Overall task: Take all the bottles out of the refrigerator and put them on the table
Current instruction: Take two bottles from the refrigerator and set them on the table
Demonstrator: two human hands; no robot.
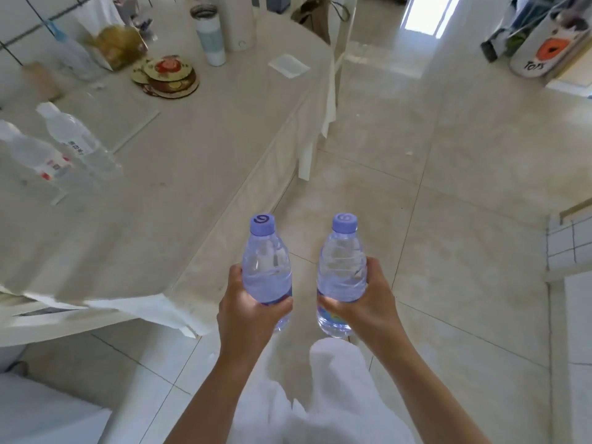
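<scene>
Done: two clear bottles (64,149) on table (179,161), far left.
Left: I grip one bottle (266,270) per hand (248,310), fingers clamped; unplaced.

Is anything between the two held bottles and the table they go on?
Nothing visible. The left hand and right hand each hold a purple-capped bottle over the floor, beside the table, whose near surface lies bare.

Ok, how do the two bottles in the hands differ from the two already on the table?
The held bottles are blue-tinted with lilac caps; the table bottles are clear with white caps. The left hand and right hand each grip one over the floor; the other pair stands on the table. All four are upright and capped.
</scene>
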